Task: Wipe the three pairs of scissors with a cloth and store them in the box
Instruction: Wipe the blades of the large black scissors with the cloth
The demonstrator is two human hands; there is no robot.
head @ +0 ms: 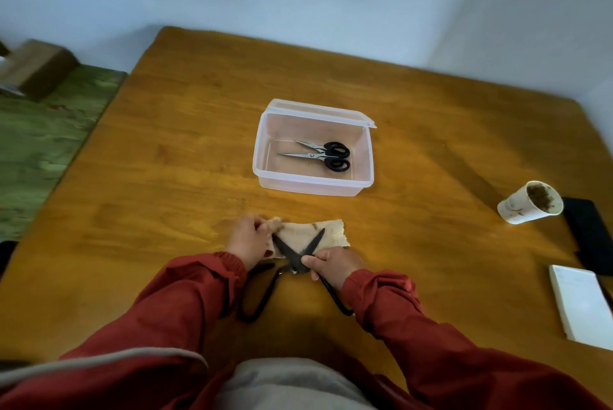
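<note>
A large pair of black scissors lies spread open over a beige cloth near the table's front edge. My left hand pinches the cloth's left end around one blade tip. My right hand grips the scissors at the pivot and one long handle. A clear plastic box with its lid folded back stands in the middle of the table. Inside it lie two pairs of small scissors with black handles, side by side.
A white paper cup with brown contents leans at the right. A black phone and a white notepad lie near the right edge. A green surface with a cardboard box sits left of the wooden table.
</note>
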